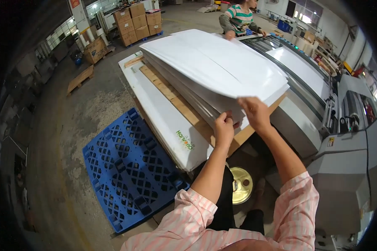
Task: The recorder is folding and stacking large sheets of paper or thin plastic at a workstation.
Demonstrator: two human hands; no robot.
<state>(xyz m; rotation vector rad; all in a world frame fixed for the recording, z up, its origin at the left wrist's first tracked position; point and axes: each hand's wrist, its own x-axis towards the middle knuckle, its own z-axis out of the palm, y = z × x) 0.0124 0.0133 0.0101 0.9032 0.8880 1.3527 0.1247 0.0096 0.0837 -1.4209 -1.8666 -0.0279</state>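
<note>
A stack of large white glossy sheets (213, 62) lies in front of me, its upper layers bowed and lifted along the near left edge. My right hand (255, 112) is closed on the near corner of the raised sheets, with the fingertips partly behind them. Just left of it and lower, my left hand (224, 127) pinches at the edge of the sheets beneath. How many sheets lie between these fingers is hidden. Under the stack are a brown board (171, 97) and a white panel (157, 115) with green lettering.
A blue plastic pallet (132, 167) lies on the floor at left. By my feet stands a yellow round-topped drum (242, 186). A long grey machine (299, 129) borders the stack on the right. Beyond it works another person (241, 19). Cardboard boxes (138, 23) stand far back.
</note>
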